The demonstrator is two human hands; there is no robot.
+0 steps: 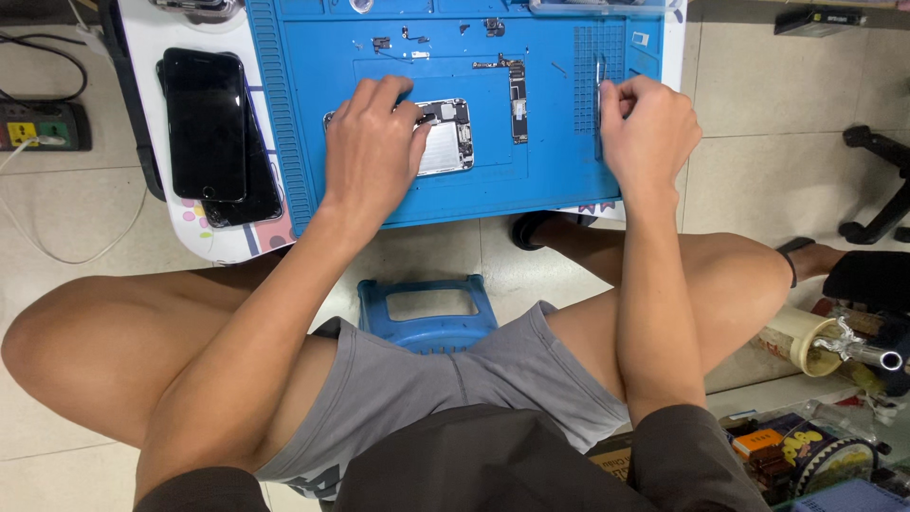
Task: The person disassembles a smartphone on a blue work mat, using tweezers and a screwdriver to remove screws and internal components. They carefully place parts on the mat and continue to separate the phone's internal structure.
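The left hand covers part of the opened phone. The loose parts on the blue mat are too small to identify.

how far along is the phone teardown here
Done: the opened phone body lies with its insides bare, and a long board plus small parts sit loose on the blue mat. In hand: the left hand steadies the body; the right hand grips a thin metal tool. Left: some parts remain inside the body.
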